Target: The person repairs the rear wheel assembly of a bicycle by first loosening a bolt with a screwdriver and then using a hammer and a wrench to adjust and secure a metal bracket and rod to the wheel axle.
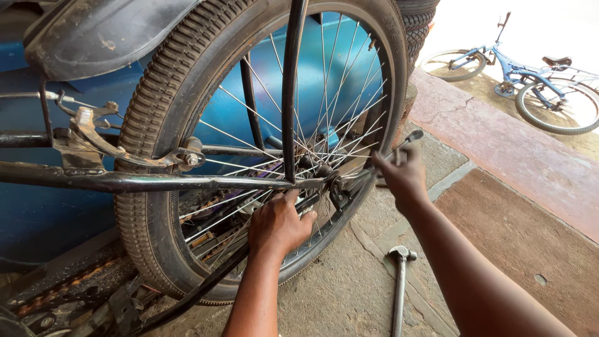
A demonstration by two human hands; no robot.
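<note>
Wheel (187,125) of a bicycle fills the left and middle of the view, its ribbed tyre (140,206) down by the concrete floor (349,293) and a black frame tube (156,182) crossing it toward the hub (321,171). The left hand (277,224) lies on the spokes and rim below the hub, fingers curled loosely against them. The right hand (402,175) is closed round a wrench (380,167) whose far end sits at the axle, just right of the hub. A hammer (399,281) lies on the floor between the forearms. A blue bicycle (530,78) stands well apart, outside in bright light.
</note>
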